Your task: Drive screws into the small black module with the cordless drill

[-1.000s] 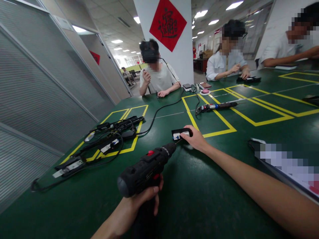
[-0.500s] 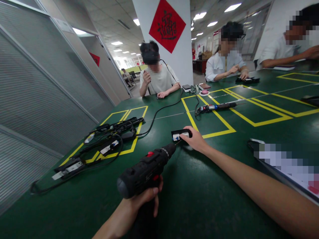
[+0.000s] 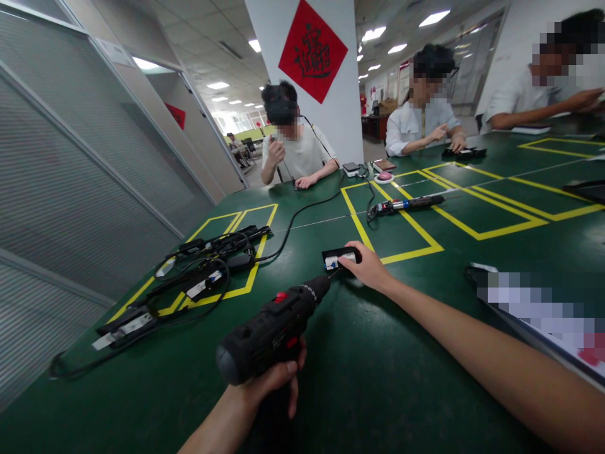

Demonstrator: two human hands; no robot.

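left hand (image 3: pixel 265 388): closed around the grip of the drill, fingers wrapped over the front of the handle, near the lower edge of view.
drill (image 3: pixel 271 328): black body with red switch, held level and aimed away from the person; its bit tip meets the near edge of the part.
right hand (image 3: pixel 366 268): arm stretched out from the lower right; fingers curled down onto the right end of the part, pinning it to the table.
part (image 3: pixel 339 257): small black block with a white label and a blue spot, flat on the table, just ahead of the drill and just left of the nearest yellow box.
table (image 3: pixel 378 378): dark green top marked with yellow boxes.
cables (image 3: pixel 203 271): black leads and adapters heaped well left of the part, across a yellow box.
screwdriver (image 3: pixel 409 203): corded tool lying beyond the part, across a yellow line.
people: three seated at the table's far side, beyond the part, hands on small items of their own.
red sign (image 3: pixel 312 50): diamond on a white pillar, behind the far side.
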